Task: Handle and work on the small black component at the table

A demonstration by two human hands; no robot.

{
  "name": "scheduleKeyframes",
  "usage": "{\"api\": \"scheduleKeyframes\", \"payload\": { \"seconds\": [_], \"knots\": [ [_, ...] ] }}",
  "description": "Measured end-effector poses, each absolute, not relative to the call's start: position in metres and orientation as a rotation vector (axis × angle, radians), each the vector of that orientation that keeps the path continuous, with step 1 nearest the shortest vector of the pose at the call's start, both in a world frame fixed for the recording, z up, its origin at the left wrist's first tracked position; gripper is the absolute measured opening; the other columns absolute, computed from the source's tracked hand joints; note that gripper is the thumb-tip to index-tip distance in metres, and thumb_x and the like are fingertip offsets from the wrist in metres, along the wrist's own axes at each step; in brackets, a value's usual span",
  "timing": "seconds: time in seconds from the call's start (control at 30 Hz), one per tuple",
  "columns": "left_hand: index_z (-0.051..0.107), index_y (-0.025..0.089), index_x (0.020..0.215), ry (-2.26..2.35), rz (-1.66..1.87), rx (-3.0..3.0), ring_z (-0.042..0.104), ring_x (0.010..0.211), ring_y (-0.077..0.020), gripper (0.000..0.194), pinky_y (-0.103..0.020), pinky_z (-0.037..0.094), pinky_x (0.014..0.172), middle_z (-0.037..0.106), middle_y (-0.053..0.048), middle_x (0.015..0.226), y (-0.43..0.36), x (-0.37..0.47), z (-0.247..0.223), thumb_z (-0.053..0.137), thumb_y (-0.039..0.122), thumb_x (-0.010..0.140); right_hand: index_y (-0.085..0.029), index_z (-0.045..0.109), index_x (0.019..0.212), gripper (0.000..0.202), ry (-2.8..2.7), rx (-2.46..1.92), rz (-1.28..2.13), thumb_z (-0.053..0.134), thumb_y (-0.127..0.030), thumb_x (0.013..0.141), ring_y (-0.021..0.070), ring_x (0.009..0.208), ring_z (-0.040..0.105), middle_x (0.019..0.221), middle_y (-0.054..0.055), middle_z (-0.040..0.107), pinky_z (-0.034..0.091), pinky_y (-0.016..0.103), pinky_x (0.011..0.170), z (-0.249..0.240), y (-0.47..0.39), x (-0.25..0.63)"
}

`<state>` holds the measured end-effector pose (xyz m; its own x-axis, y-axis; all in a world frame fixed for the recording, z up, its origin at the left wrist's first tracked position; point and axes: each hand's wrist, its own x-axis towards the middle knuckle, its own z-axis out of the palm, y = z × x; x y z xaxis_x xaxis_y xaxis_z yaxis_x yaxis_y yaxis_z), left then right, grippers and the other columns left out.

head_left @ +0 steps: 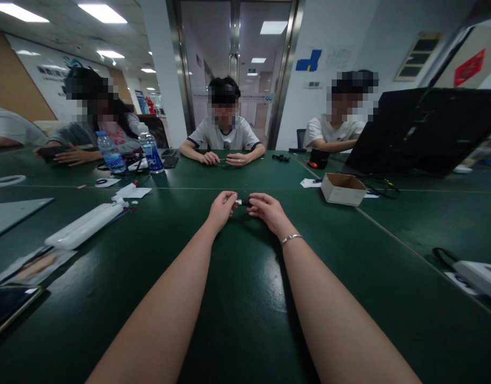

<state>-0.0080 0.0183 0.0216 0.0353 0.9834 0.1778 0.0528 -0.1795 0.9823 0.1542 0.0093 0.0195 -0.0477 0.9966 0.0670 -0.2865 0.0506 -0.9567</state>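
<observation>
A small black cylinder with a shiny silver end point(243, 202) is held level between my two hands, just above the green table point(245, 266). My left hand point(223, 209) pinches the silver end with thumb and fingertips. At the black end, the fingers of my right hand point(268, 212) are closed, with a bracelet point(291, 238) round that wrist. Part of the cylinder is covered by my fingers, and it is too small for me to tell its exact kind.
Left of my arms lie a white plastic pouch point(85, 226) and a phone point(11, 309). Two water bottles point(151, 152) stand farther back. To the right are an open cardboard box point(343, 194) and a large black monitor point(425, 130). Across the table sits a person point(225, 133).
</observation>
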Motion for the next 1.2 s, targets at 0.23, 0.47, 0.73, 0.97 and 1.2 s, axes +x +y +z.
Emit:
{"api": "scheduleKeyframes", "payload": {
  "seconds": [0.23, 0.47, 0.73, 0.97, 1.2],
  "knots": [
    [0.06, 0.015, 0.097, 1.152, 1.288, 1.398, 0.042, 0.044, -0.007, 0.021, -0.018, 0.034, 0.042, 0.051, 0.003, 0.062, 0.026, -0.0094, 0.0137, 0.053, 0.03, 0.084, -0.016, 0.066, 0.091, 0.017, -1.05, -0.932, 1.329, 0.075, -0.01, 0.077, 0.0125, 0.061, 0.069, 0.073, 0.001, 0.07, 0.057, 0.017, 0.054, 0.02, 0.0089, 0.1538],
    [0.061, 0.014, 0.098, 1.09, 1.216, 1.518, 0.046, 0.047, -0.0085, 0.023, -0.018, 0.034, 0.046, 0.053, 0.002, 0.058, 0.0235, -0.0074, 0.0124, 0.053, 0.032, 0.085, -0.017, 0.066, 0.09, 0.018, -1.039, -0.918, 1.342, 0.074, -0.009, 0.076, 0.0128, 0.062, 0.07, 0.074, 0.001, 0.07, 0.057, 0.017, 0.053, 0.0188, 0.0098, 0.1539],
    [0.059, 0.016, 0.098, 1.13, 1.178, 1.439, 0.046, 0.049, -0.0088, 0.018, -0.019, 0.034, 0.047, 0.053, 0.003, 0.06, 0.0224, -0.0055, 0.0162, 0.05, 0.024, 0.084, -0.017, 0.066, 0.09, 0.018, -1.051, -0.91, 1.343, 0.076, -0.01, 0.076, 0.0127, 0.063, 0.07, 0.075, 0.001, 0.07, 0.057, 0.017, 0.054, 0.018, 0.0103, 0.1547],
    [0.057, 0.015, 0.096, 1.116, 1.203, 1.463, 0.045, 0.049, -0.0094, 0.017, -0.019, 0.033, 0.048, 0.053, 0.002, 0.059, 0.0197, -0.0054, 0.0195, 0.05, 0.023, 0.084, -0.017, 0.066, 0.091, 0.019, -1.046, -0.906, 1.346, 0.076, -0.009, 0.076, 0.0131, 0.065, 0.07, 0.077, 0.002, 0.071, 0.057, 0.016, 0.053, 0.0184, 0.0101, 0.155],
    [0.058, 0.015, 0.101, 1.143, 1.198, 1.482, 0.044, 0.05, -0.0104, 0.022, -0.021, 0.033, 0.049, 0.054, 0.002, 0.06, 0.023, -0.0066, 0.0146, 0.046, 0.024, 0.086, -0.017, 0.067, 0.091, 0.017, -1.042, -0.914, 1.343, 0.072, -0.007, 0.078, 0.0135, 0.066, 0.07, 0.078, 0.002, 0.071, 0.057, 0.017, 0.054, 0.0207, 0.0073, 0.1546]
  ]
}}
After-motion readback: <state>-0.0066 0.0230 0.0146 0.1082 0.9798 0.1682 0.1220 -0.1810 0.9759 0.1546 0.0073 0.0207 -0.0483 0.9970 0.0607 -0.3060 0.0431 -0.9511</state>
